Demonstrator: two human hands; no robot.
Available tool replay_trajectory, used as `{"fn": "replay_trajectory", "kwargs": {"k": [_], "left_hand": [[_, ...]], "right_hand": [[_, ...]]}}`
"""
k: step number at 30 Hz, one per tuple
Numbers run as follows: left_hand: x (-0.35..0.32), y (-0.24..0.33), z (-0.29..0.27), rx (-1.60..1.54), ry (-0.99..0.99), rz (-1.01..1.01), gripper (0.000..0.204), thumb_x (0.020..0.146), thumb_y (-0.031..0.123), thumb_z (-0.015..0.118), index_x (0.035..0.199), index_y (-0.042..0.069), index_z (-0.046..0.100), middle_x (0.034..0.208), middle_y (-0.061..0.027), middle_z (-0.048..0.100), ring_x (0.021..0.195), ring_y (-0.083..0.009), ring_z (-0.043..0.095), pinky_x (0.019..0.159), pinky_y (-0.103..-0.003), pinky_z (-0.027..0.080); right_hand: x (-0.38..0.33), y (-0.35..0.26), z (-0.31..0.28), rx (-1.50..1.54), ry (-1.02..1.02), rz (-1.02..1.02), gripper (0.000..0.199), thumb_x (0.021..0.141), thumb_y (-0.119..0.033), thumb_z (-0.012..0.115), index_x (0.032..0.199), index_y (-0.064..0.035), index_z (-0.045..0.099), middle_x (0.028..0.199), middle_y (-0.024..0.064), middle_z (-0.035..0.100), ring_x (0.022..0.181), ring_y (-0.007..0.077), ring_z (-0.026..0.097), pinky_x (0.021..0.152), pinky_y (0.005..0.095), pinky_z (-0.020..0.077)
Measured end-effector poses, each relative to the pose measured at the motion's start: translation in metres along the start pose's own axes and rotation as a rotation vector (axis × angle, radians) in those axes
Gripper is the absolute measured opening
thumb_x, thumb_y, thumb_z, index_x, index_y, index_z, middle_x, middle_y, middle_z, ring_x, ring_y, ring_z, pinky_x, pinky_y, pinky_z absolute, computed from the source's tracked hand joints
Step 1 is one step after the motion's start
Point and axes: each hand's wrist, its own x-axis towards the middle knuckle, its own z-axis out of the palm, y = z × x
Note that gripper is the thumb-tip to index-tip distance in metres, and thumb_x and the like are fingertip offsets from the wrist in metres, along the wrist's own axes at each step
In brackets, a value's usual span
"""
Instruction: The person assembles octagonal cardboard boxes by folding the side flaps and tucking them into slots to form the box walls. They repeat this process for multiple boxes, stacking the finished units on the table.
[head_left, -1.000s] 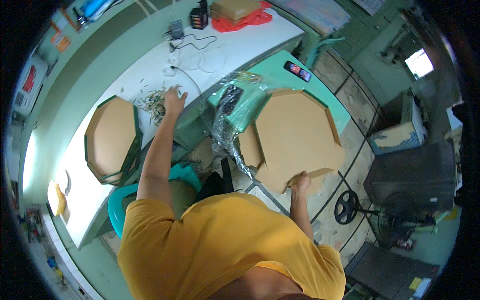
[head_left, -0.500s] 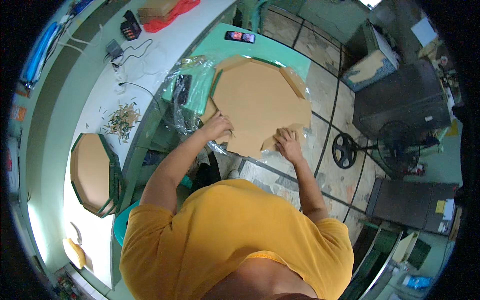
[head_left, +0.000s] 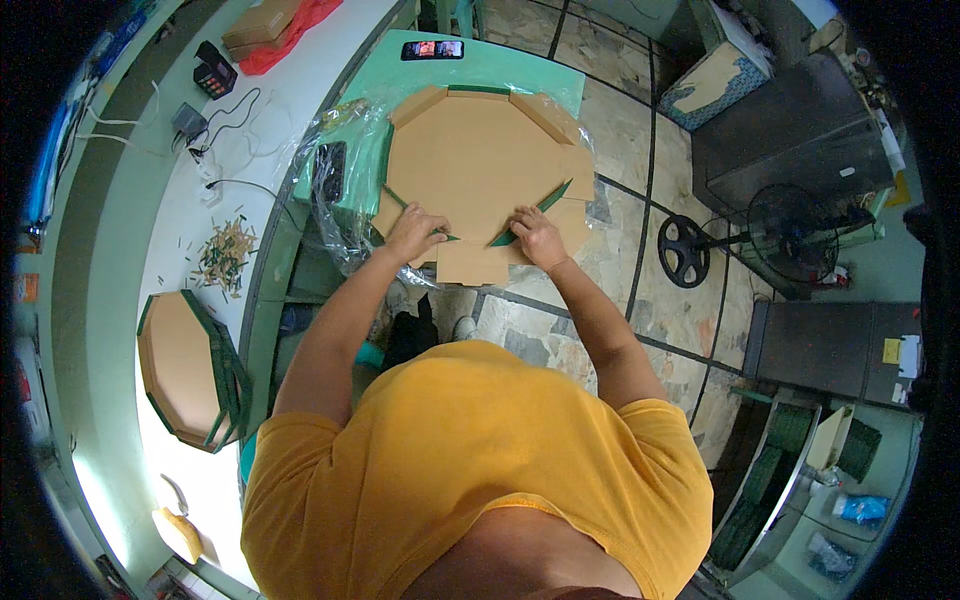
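Note:
A large many-sided cardboard box blank [head_left: 480, 165], brown inside with green edges, lies before me. Flaps stand raised along its far and left sides. My left hand [head_left: 418, 235] has its fingers closed on the near-left flap, whose green edge points up. On the near-right flap [head_left: 548, 202], also folded up, the fingers of my right hand [head_left: 538, 238] are closed. Between the hands, the near flap [head_left: 472, 265] lies flat and overhangs toward me. Clear plastic film [head_left: 310, 200] sticks out from under the blank.
The green table [head_left: 540, 75] carries a phone [head_left: 432, 50] with a lit screen, and a dark phone [head_left: 329, 172] lies at its left. On the white counter are a pile of small scraps [head_left: 226, 252] and stacked octagonal trays [head_left: 185, 365]. A fan [head_left: 790, 235] stands right.
Both near-corner flaps have come up, showing green edges, with my hands now on them. My right hand has moved left and up. The whole view has shifted slightly.

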Motion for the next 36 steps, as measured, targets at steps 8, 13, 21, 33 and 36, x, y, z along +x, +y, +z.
{"fn": "replay_trajectory", "kwargs": {"k": [8, 13, 21, 33, 36], "left_hand": [[-0.013, -0.005, 0.022, -0.031, 0.067, 0.022, 0.023, 0.084, 0.026, 0.066, 0.099, 0.009, 0.071, 0.105, -0.0096, 0.068, 0.117, -0.0311, 0.054, 0.112, -0.051, 0.024], [-0.029, -0.006, 0.01, 0.026, 0.02, 0.177, 0.041, 0.088, 0.032, 0.063, 0.12, 0.006, 0.063, 0.13, -0.0098, 0.058, 0.136, -0.0323, 0.037, 0.114, -0.055, 0.019], [-0.029, -0.006, 0.01, -0.059, 0.074, 0.061, 0.036, 0.091, 0.033, 0.059, 0.114, 0.006, 0.061, 0.121, -0.0136, 0.061, 0.131, -0.0312, 0.043, 0.113, -0.058, 0.017], [-0.015, 0.009, 0.022, -0.039, 0.294, -0.086, 0.027, 0.083, 0.033, 0.067, 0.101, 0.013, 0.07, 0.106, -0.007, 0.063, 0.112, -0.026, 0.053, 0.108, -0.05, 0.026], [-0.016, 0.012, 0.026, 0.157, 0.234, -0.079, 0.032, 0.077, 0.033, 0.072, 0.103, 0.014, 0.07, 0.112, -0.004, 0.06, 0.114, -0.0258, 0.051, 0.11, -0.053, 0.023]], "right_hand": [[-0.023, -0.024, -0.018, -0.333, -0.392, -0.058, 0.097, 0.072, -0.043, 0.066, 0.141, 0.0119, 0.026, 0.152, 0.0282, 0.019, 0.143, 0.0393, 0.017, 0.117, 0.0485, 0.0141], [-0.021, -0.029, -0.018, -0.25, -0.436, 0.014, 0.103, 0.075, -0.053, 0.064, 0.144, 0.011, 0.021, 0.155, 0.0267, 0.014, 0.145, 0.038, 0.011, 0.118, 0.0494, 0.0103], [0.0, -0.02, -0.014, -0.136, -0.093, 0.108, 0.048, 0.088, -0.048, 0.055, 0.096, -0.0022, 0.066, 0.109, 0.0158, 0.064, 0.11, 0.0326, 0.055, 0.112, 0.0547, 0.0225], [0.021, -0.029, 0.008, 0.031, 0.116, 0.083, 0.02, 0.07, -0.019, 0.069, 0.086, -0.0081, 0.064, 0.089, 0.014, 0.057, 0.09, 0.0343, 0.054, 0.085, 0.0453, 0.0429], [0.014, -0.04, 0.006, -0.037, -0.041, 0.015, 0.035, 0.072, -0.029, 0.074, 0.091, -0.0027, 0.061, 0.089, 0.0148, 0.057, 0.088, 0.0337, 0.054, 0.082, 0.0438, 0.0445]]}}
